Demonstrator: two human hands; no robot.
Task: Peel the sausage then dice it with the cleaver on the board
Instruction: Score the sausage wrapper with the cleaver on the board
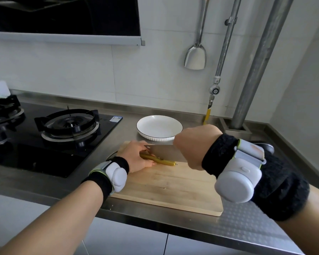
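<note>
So from my end, going left to right: the stove (pixel 50 137) sits off to the left on the steel table (pixel 247 223), then the left hand (pixel 136 156) is curled down over the sausage (pixel 157 160), fingers pressing it flat at the far end of the board (pixel 166 184). The sausage still looks yellowish and shiny with a clip on its right tip, so I reckon the casing is on. The cleaver (pixel 166 152) stands on edge right behind it, blade touching or nearly so, and the right hand (pixel 193 146) is wrapped tight around the handle, which I can't actually see. A white plate (pixel 159 128) waits just past the board. My worry: the left fingertips are right against the blade, so a slick casing could roll or skid and take the edge into them. That right wrist also hides the cut line.
</note>
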